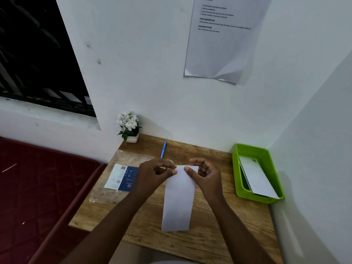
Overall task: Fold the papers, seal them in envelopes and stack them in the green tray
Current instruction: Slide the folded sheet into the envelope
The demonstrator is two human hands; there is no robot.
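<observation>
A long white envelope (178,199) lies lengthwise on the wooden table (213,233), its far end lifted between my hands. My left hand (154,176) pinches the far left corner with thumb and fingers. My right hand (204,173) pinches the far right corner, its other fingers curled. The green tray (266,149) stands at the table's right side against the wall, with white envelopes (257,178) leaning inside it.
A clear plastic packet with a blue-and-white label (122,177) lies on the table's left part. A blue pen (163,149) lies behind my hands. A small white flower pot (130,128) stands at the back left corner. A red mattress (38,187) lies to the left.
</observation>
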